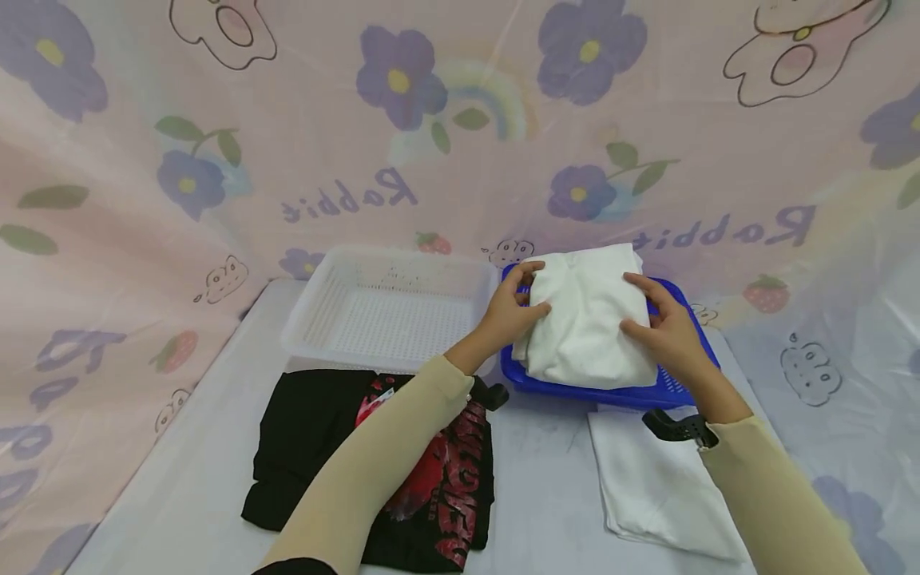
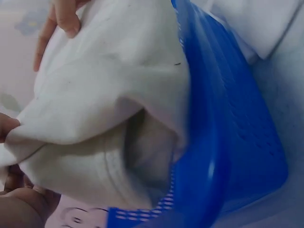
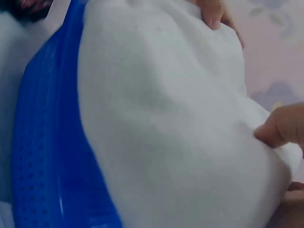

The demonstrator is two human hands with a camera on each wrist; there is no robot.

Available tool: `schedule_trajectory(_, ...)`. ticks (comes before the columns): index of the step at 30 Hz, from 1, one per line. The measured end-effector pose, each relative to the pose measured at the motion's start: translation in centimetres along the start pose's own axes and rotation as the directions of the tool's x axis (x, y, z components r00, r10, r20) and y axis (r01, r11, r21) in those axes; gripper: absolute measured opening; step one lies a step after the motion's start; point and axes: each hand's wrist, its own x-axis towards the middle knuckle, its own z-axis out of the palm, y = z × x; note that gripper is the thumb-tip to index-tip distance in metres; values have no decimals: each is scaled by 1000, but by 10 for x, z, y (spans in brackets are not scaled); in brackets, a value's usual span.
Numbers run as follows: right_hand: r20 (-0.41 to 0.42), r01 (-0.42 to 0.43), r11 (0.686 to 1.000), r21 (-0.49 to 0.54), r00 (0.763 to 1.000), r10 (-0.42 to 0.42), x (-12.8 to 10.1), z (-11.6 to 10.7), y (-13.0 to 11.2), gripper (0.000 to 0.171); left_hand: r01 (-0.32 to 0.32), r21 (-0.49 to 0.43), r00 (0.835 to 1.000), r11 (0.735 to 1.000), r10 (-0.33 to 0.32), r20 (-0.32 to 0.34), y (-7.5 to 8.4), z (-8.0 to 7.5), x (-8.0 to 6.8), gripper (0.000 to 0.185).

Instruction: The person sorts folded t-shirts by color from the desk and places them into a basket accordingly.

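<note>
A folded white garment [image 1: 592, 319], thick and layered, lies over the blue basket [image 1: 575, 391] at the right back. My left hand [image 1: 509, 311] grips its left edge, thumb on top and fingers curled beneath, as the left wrist view shows. On the opposite edge my right hand [image 1: 668, 331] pinches the cloth, its thumb [image 3: 275, 130] pressing the upper face. An open fold [image 2: 147, 142] shows at the garment's side in the left wrist view. Most of the basket's inside is hidden under the cloth.
Left of the blue basket stands a white perforated basket [image 1: 388, 319]. A folded black shirt with red print [image 1: 309, 439] lies in front of it, partly under my left forearm. Another folded white cloth [image 1: 661, 487] lies in front of the blue basket. A printed curtain [image 1: 460, 160] hangs behind.
</note>
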Motion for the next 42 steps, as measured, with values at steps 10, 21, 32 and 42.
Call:
schedule_trajectory(10,33,-41,994,-99,998,44,21,10,52,71,178,32,981,983,-175,-78,-47,20,18,65)
schedule_trajectory(21,42,-163,977,-138,985,170,24,13,78,71,294,82,952,952,-283,-120,-52,35,29,67)
schedule_trajectory(32,18,-227,970,-86,973,230,27,8,103,70,349,75,925,934,-330,-188,-57,60,28,60)
schedule_trajectory(42,49,-324,943,-73,944,327,28,14,116,69,431,147,894,890,-398,-208,-61,61,27,67)
